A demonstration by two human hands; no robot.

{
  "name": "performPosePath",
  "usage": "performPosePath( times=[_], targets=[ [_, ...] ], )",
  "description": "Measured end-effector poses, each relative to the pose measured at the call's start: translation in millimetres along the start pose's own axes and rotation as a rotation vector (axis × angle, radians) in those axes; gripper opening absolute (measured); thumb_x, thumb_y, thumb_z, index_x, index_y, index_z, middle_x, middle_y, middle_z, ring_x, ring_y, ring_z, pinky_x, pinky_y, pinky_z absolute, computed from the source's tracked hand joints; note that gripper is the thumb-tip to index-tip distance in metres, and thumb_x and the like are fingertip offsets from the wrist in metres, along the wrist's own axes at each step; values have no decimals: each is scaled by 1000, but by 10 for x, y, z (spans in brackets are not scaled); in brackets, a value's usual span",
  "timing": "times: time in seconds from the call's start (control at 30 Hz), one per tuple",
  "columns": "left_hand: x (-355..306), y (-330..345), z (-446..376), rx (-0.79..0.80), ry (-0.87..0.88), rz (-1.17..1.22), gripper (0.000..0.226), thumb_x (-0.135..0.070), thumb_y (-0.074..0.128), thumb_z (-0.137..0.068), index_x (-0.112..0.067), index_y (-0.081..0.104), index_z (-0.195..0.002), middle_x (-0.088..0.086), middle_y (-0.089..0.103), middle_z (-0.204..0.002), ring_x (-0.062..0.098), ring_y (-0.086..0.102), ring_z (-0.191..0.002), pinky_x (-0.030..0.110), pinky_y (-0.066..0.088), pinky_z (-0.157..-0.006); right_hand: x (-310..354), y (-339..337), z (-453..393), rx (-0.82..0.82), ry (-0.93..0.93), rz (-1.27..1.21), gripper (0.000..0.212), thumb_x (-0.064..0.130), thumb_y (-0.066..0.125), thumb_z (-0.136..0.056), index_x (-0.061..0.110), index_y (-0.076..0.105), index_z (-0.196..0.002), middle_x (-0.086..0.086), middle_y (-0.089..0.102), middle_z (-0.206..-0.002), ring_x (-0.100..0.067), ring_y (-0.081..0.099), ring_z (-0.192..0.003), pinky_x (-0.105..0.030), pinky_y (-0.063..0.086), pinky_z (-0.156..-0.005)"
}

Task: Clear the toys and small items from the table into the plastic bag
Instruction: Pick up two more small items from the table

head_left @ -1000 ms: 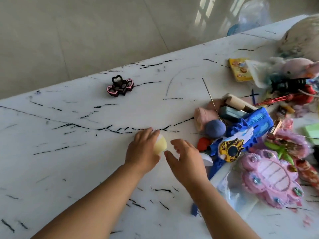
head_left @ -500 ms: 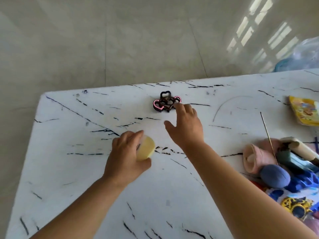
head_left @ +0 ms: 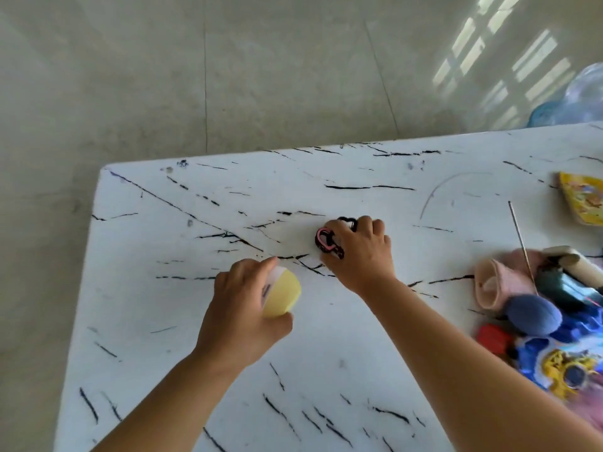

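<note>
The white worktop (head_left: 169,321), veined with thin black streaks, runs from its far left corner toward the right edge, where a heap of toys (head_left: 551,324) is crowded together: a blue and yellow plastic toy (head_left: 567,370), a blue-grey ball (head_left: 532,313), a pink tube-shaped piece (head_left: 499,283) lying on its side with its open end facing left, a small red piece (head_left: 494,337), and a thin stick (head_left: 522,243) slanting across them. Nearer the far edge on the right lies a flat yellow packet (head_left: 584,203). Beyond the far right corner, off the worktop, a clear plastic bag (head_left: 584,96) with something blue in it shows partly; its contents cannot be made out. The left hand (head_left: 241,311), near the middle, has its fingers curled round a pale yellow rounded toy (head_left: 282,293) with a white band. The right hand (head_left: 359,252), just beyond it toward the far edge, has its fingers bent over a pink and black heart-shaped clip (head_left: 328,241), gripping it against the surface.
</note>
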State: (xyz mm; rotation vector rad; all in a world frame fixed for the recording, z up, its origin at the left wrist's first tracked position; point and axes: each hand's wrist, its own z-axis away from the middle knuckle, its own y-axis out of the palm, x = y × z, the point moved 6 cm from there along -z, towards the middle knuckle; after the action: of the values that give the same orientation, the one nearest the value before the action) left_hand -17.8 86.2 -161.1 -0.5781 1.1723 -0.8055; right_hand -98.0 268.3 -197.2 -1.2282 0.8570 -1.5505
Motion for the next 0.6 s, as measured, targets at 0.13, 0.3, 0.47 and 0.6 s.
performPosePath(
  times=[0.13, 0.3, 0.47, 0.6],
  targets=[
    [-131, -147, 292, 85, -1, -11, 77, -32, 72, -67, -37, 35, -135, -23, 32, -113, 6, 24, -101, 21, 28, -79, -64, -126, 732, -14, 150, -172, 50, 49, 62, -76, 41, 50, -124, -3, 47, -112, -28, 35, -108, -34, 29, -91],
    [-431, -448, 764, 175, 63, -16, 77, -34, 72, -67, -36, 36, -135, -19, 36, -122, 10, 39, -109, 22, 36, -85, -42, -514, 1663, -72, 304, -429, 50, 48, 70, -71, 40, 55, -118, 5, 43, -103, -20, 47, -104, -27, 39, -85],
    [-863, -720, 1309, 283, 224, -39, 77, -38, 70, -68, -38, 34, -136, -22, 33, -127, 5, 39, -115, 22, 38, -90, 50, -1054, 2664, -211, 461, -480, 49, 52, 72, -67, 43, 55, -112, 13, 40, -97, -5, 48, -76, -15, 35, -62],
    [-1263, -869, 1782, 358, 370, -67, 80, -40, 70, -68, -39, 31, -138, -23, 29, -128, 3, 38, -115, 18, 35, -88, 119, -1445, 3525, -311, 625, -486, 48, 51, 73, -67, 40, 57, -112, 10, 46, -104, -13, 58, -82, -23, 40, -67]
  ],
)
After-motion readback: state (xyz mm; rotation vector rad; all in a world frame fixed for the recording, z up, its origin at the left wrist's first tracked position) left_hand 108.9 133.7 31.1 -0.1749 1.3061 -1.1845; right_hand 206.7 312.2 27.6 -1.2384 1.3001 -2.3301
